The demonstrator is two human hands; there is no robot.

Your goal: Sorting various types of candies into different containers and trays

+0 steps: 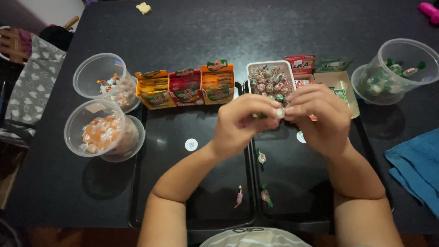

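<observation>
My left hand [242, 123] and my right hand [318, 114] meet above two black trays, fingertips pinched together on one small wrapped candy [279, 112] with a green twisted end. Just behind the hands stands a white box [270, 78] full of red and green wrapped candies. Three loose wrapped candies lie on the trays below my hands: one [261, 158], a pink one [238, 197] and a green-ended one [266, 196].
The left black tray [151, 183] carries three orange and red sachet boxes [185, 87]; the right black tray [366, 151] carries red and green cartons [336, 73]. Clear tubs of candy stand left [103, 128], [103, 80] and right [398, 68]. A blue cloth [416, 167] lies far right.
</observation>
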